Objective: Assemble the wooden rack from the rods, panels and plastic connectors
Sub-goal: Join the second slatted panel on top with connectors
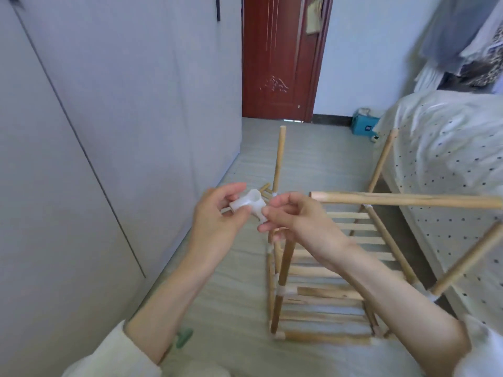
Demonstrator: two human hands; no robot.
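A white plastic connector (251, 205) with several sockets is held in the air between both hands. My left hand (217, 216) pinches its left arm with thumb and fingers. My right hand (296, 219) pinches its right side with curled fingertips. Below them the partly built wooden rack (321, 284) stands on the floor, with slatted panels and white connectors at the joints. Upright rods (279, 159) rise from its corners. One horizontal rod (408, 200) crosses just right of my right hand, its free end close to my knuckles.
A white wardrobe (109, 131) runs along the left. A bed with a dotted cover (449, 148) stands on the right. A dark red door (283, 58) is at the far end. Loose rods (265, 189) lie on the floor behind the hands, and a teal box (363, 127) sits by the wall.
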